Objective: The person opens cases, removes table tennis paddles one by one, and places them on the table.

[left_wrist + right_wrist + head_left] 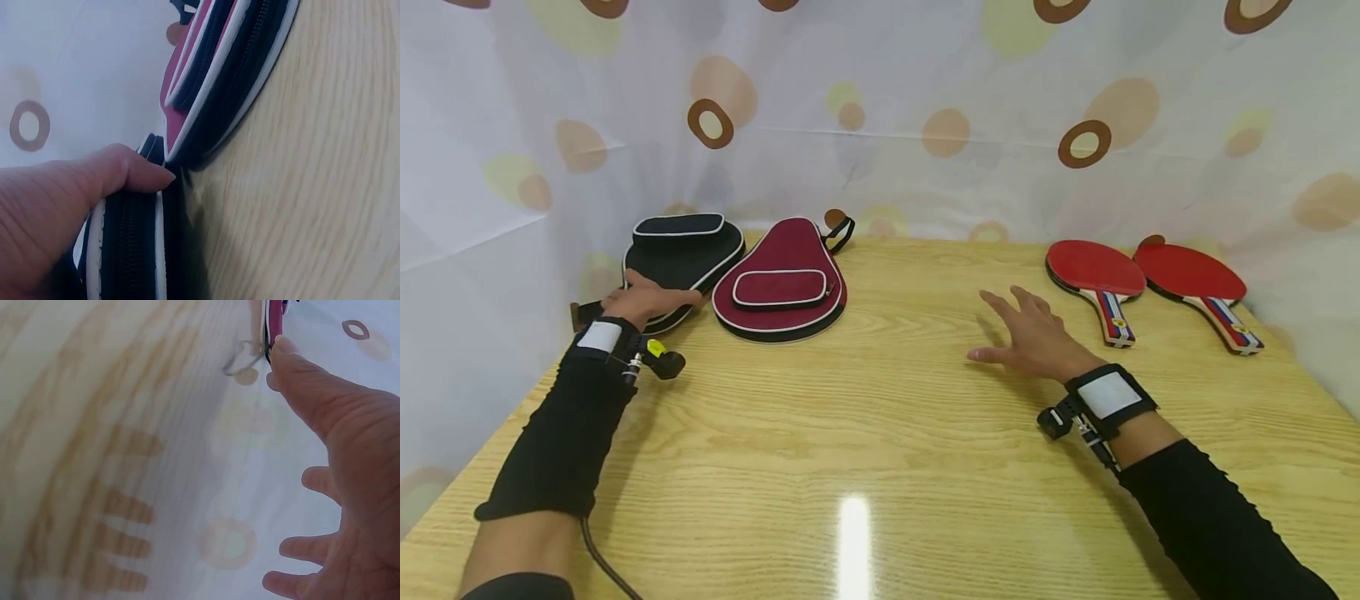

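My left hand (643, 300) is on the near side of a black table tennis bat case (681, 258) with white piping. In the left wrist view its thumb (134, 170) lies across the case's zipped side; the other fingers are hidden there. A maroon bat case (786, 287) with a front pocket and a black strap lies just right of it. My right hand (1030, 337) hovers over the table, fingers spread, holding nothing. Beyond it to the right lie table tennis bats with red rubber, one bat (1096, 268) nearer the hand and another bat (1191, 273) further right.
The light wood table (865, 417) reaches back to a white curtain (880, 100) printed with brown and yellow circles. A cable (606, 562) hangs from the left forearm. Each wrist carries a strapped-on camera.
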Demonstrator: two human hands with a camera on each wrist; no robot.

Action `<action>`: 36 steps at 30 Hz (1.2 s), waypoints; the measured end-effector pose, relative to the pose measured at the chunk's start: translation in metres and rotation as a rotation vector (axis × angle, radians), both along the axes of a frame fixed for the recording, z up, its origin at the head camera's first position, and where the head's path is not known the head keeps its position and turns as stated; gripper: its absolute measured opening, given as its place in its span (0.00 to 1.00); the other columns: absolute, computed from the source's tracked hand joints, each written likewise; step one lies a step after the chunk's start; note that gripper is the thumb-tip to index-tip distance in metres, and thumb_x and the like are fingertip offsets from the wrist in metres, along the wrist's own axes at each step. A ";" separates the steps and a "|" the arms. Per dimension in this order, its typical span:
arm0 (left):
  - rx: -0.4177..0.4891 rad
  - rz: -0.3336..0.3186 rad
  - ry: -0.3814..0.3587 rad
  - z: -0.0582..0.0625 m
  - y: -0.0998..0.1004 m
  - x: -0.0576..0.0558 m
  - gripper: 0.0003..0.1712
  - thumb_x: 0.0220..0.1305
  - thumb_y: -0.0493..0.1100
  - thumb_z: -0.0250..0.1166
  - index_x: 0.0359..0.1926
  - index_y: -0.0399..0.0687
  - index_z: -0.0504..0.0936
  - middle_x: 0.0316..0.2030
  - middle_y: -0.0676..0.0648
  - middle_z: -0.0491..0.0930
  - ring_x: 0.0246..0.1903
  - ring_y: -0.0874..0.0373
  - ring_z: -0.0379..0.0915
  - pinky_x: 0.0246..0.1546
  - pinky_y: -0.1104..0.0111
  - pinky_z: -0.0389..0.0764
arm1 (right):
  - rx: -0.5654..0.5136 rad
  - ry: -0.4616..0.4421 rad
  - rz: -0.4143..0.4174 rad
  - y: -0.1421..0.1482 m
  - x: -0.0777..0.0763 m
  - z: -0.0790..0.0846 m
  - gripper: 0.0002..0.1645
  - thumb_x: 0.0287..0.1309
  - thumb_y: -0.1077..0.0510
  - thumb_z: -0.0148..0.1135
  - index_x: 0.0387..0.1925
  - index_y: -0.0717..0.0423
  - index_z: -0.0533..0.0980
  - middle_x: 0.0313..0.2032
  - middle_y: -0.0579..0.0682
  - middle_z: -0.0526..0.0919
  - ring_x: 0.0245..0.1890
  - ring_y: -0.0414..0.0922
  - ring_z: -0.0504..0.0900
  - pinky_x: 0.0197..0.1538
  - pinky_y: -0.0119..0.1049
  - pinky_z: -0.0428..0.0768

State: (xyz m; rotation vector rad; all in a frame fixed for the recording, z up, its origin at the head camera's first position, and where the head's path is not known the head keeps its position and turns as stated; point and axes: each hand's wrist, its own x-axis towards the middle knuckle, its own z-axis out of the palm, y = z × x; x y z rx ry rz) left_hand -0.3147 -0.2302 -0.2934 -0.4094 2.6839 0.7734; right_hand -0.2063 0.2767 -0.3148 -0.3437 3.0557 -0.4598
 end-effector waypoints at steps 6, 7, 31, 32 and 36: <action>0.068 0.065 -0.045 -0.003 -0.010 -0.001 0.73 0.54 0.69 0.60 0.67 0.34 0.14 0.63 0.17 0.26 0.64 0.23 0.31 0.60 0.35 0.48 | -0.001 -0.003 -0.003 0.002 0.000 -0.002 0.58 0.50 0.32 0.64 0.73 0.52 0.50 0.69 0.73 0.44 0.67 0.75 0.44 0.56 0.76 0.50; 0.079 0.071 -0.043 -0.004 -0.011 -0.001 0.73 0.54 0.69 0.60 0.66 0.35 0.14 0.63 0.17 0.27 0.64 0.22 0.32 0.60 0.35 0.49 | 0.000 -0.005 -0.005 0.003 0.000 -0.002 0.58 0.50 0.33 0.64 0.73 0.52 0.50 0.69 0.73 0.44 0.67 0.75 0.44 0.56 0.76 0.50; 0.331 0.249 0.494 0.036 0.058 0.028 0.62 0.47 0.67 0.64 0.69 0.55 0.32 0.67 0.31 0.43 0.65 0.38 0.48 0.62 0.45 0.58 | -0.016 0.010 -0.011 0.001 0.002 0.002 0.56 0.52 0.33 0.63 0.73 0.53 0.50 0.69 0.72 0.45 0.67 0.74 0.45 0.56 0.76 0.50; 0.339 0.231 0.491 0.038 0.065 0.032 0.62 0.48 0.67 0.64 0.69 0.55 0.33 0.66 0.30 0.43 0.65 0.37 0.49 0.61 0.45 0.59 | -0.019 0.013 -0.006 -0.001 0.002 0.003 0.56 0.52 0.33 0.63 0.73 0.53 0.50 0.69 0.72 0.45 0.67 0.74 0.45 0.56 0.76 0.50; 0.379 0.155 0.476 0.040 0.094 0.046 0.59 0.49 0.63 0.64 0.69 0.55 0.35 0.65 0.31 0.45 0.63 0.37 0.52 0.61 0.45 0.60 | -0.028 0.024 -0.001 -0.006 0.002 0.005 0.55 0.52 0.33 0.63 0.73 0.52 0.51 0.69 0.72 0.46 0.67 0.74 0.46 0.55 0.76 0.50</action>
